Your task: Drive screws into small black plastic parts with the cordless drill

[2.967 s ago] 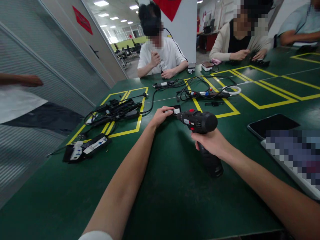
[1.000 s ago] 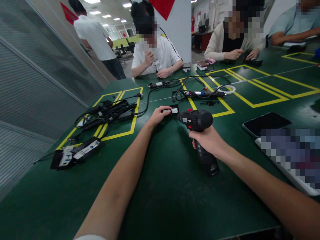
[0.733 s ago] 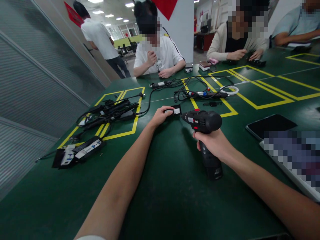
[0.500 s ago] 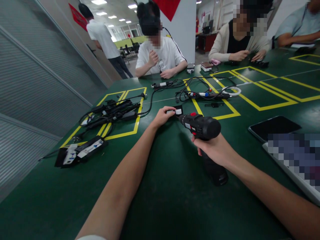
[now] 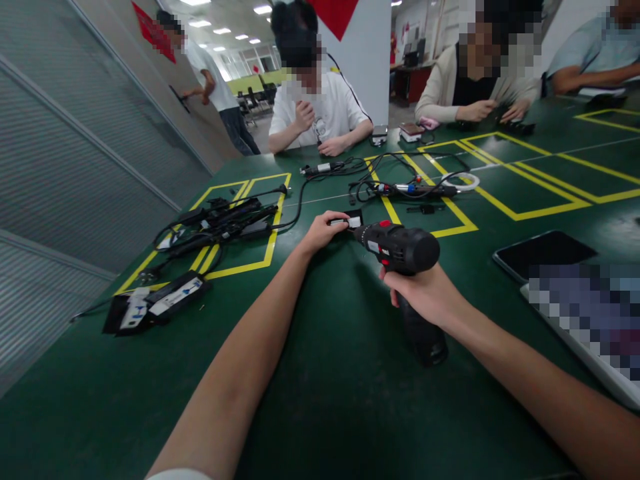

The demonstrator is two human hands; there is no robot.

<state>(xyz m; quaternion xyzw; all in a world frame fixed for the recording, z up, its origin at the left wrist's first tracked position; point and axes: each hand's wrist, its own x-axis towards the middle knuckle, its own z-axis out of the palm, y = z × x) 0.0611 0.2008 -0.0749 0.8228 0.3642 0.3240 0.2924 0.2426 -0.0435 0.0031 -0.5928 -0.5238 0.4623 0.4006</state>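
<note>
At a green worktable [image 5: 340,387], I gripped a black cordless drill [image 5: 400,247] in my right hand [image 5: 423,290], fingers wrapped around its handle and its chuck [image 5: 359,233] pointed at a small black piece [image 5: 355,222] with a white label. My left hand [image 5: 321,232] held that piece against the tabletop, thumb and fingers closed on its near left end; whether the drill's tip touched it, I could not tell.

The piece lay ahead of me, between a tangle of black cables [image 5: 225,227] on my left and a pen-shaped tool [image 5: 415,190] with a white ring [image 5: 463,181] beyond on my right. Nearer on my left lay black cases [image 5: 177,297] with white labels. A dark-screened phone [image 5: 545,255] lay on my right, just beside a larger device [image 5: 585,327] whose face was blurred out. Yellow tape [image 5: 240,271] marked out boxes on the surface.

Across from me sat a person in a white T-shirt [image 5: 345,100], near another in a pale cardigan [image 5: 435,100]. Behind, a third person [image 5: 215,83] stood reaching to a door handle [image 5: 179,98].
</note>
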